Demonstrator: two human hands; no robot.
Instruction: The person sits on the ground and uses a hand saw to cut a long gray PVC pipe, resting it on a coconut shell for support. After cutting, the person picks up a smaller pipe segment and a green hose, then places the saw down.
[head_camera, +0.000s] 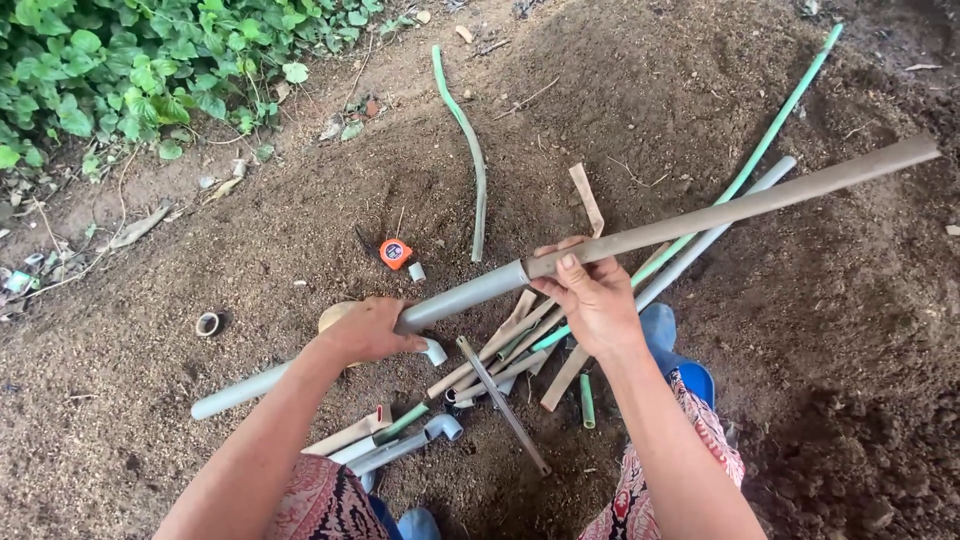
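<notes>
I hold a long grey plastic pipe (470, 295) above the soil; its far part (760, 200) is dirt-brown and reaches to the upper right. My left hand (365, 330) grips the grey part near its middle. My right hand (590, 295) grips the pipe where grey meets brown. Under my hands lies a heap of short pipe offcuts (500, 350), grey, brown and green, with a thin metal blade (505, 405) across them. A small orange tape measure (396, 253) lies just beyond the pipe.
Bare brown soil all round. A bent green pipe (470, 140) and a long thin green pipe (770, 135) lie further off. Grey elbow fittings (440, 428) sit near my knees. A small ring-shaped fitting (207, 323) lies at left. Leafy green plants (120, 70) fill the top left.
</notes>
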